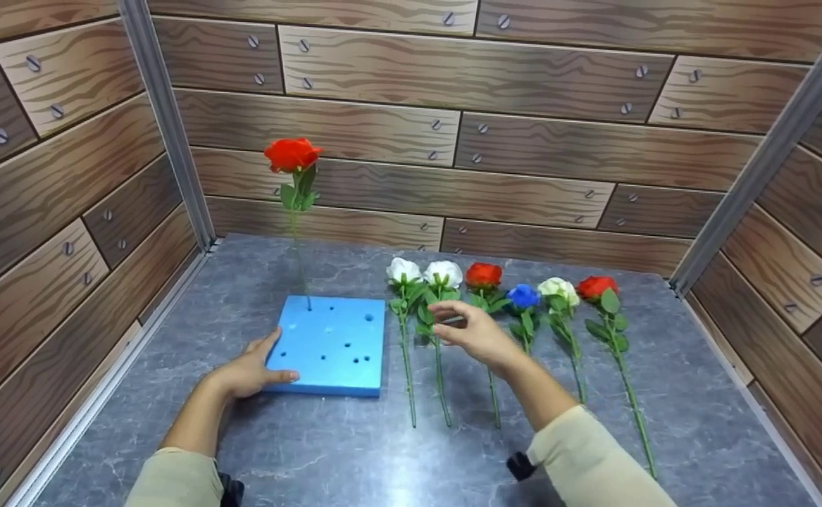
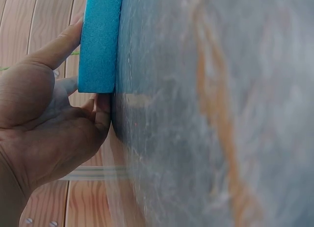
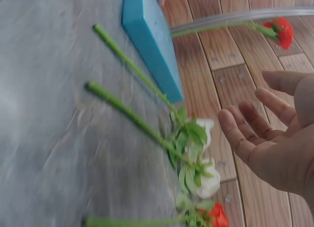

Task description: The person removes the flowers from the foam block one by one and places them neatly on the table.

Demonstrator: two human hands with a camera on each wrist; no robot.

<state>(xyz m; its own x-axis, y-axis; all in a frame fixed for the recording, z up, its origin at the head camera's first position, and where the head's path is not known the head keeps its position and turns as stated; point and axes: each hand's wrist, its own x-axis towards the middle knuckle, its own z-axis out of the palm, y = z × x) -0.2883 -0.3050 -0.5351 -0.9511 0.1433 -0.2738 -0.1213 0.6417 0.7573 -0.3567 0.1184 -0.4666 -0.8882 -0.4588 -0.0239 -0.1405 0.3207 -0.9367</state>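
Note:
My left hand [image 1: 247, 370] holds the near left corner of a blue foam block [image 1: 329, 366], thumb on its top and other fingers along its left side. Several small holes dot the block's top. An artificial red rose [image 1: 293, 155] stands upright in the block's far left part. My right hand [image 1: 477, 334] hovers with nothing in it, fingers loosely bent, over the stems right of the block. Beneath or beside it lie two white roses [image 1: 403, 271], a red rose [image 1: 484, 275] and a blue rose [image 1: 523, 296]. The right wrist view shows the right hand's [image 3: 274, 138] fingers apart from the flowers.
Farther right on the grey marbled table [image 1: 509, 486] lie a cream-white rose [image 1: 558, 289] and another red rose [image 1: 597, 287], stems toward me. Wood-patterned walls [image 1: 382, 70] with metal corner posts [image 1: 171, 127] enclose the table at the back and both sides.

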